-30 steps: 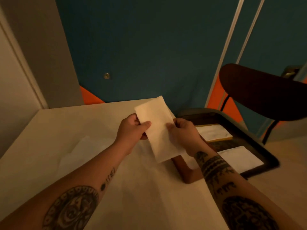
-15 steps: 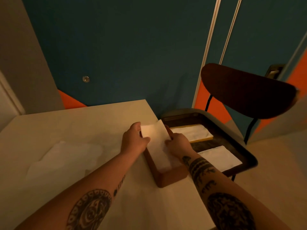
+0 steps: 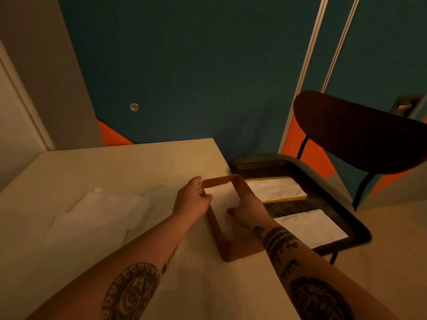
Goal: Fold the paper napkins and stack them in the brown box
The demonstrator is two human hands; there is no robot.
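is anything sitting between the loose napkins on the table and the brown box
Nothing visible does. The loose napkins lie on the table left of the brown box; only the left hand, holding the box's left wall, is between them.

Black tray [image 3: 291, 207] beside beige table [image 3: 115, 167]; dark chair [image 3: 360, 132].

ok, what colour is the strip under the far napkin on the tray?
Yellow. The strip shows best in the head view.
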